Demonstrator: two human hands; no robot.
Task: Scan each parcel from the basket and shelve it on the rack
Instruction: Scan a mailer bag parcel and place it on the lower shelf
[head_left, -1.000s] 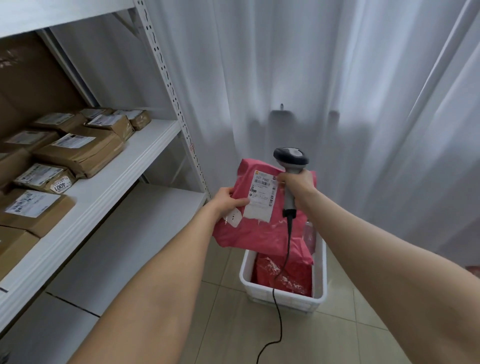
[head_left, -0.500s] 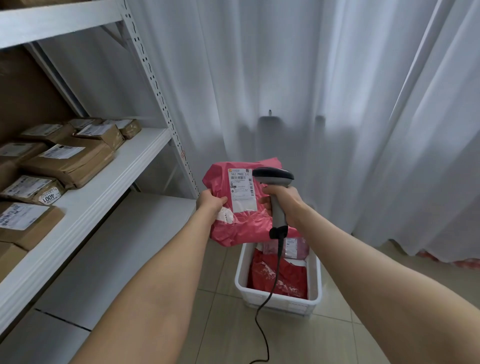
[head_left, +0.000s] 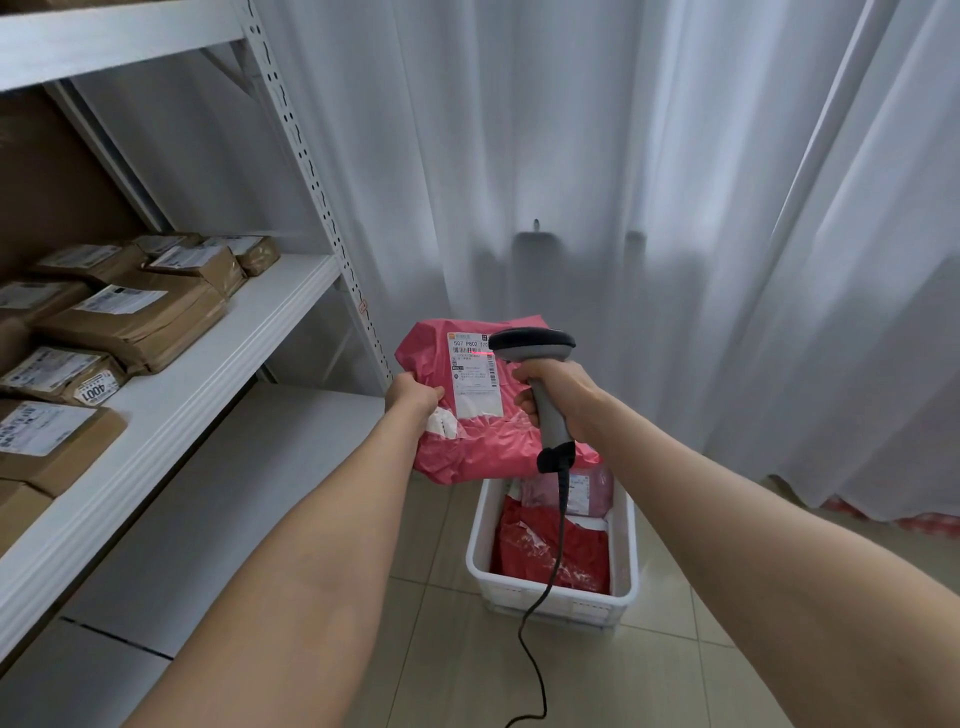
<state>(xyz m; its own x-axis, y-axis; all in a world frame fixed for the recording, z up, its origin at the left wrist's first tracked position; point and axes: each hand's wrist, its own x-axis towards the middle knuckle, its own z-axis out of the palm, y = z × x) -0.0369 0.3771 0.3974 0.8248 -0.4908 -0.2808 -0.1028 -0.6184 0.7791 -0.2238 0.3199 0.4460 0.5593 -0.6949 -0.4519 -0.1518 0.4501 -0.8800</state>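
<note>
My left hand (head_left: 413, 397) grips the left edge of a pink parcel (head_left: 478, 447), held upright above the basket with its white label facing me. My right hand (head_left: 558, 389) holds a grey corded scanner (head_left: 535, 353) by its handle, its head over the label's right side. A red scan line lies across the barcode near the label's top. Below stands a white basket (head_left: 626, 566) on the floor with more red and pink parcels (head_left: 550, 551) inside. The white rack (head_left: 218, 358) runs along my left.
Several brown parcels (head_left: 130, 322) with white labels lie along the rack's middle shelf, whose front strip is bare. A lower shelf (head_left: 218, 504) sits beneath it. White curtains (head_left: 623, 182) hang behind the basket. The scanner's cable (head_left: 535, 618) hangs down over the basket to the tiled floor.
The parcel and scanner have shifted a little left and lower in view. The scanner's head has come over the label, and a red scan line now shows on the barcode.
</note>
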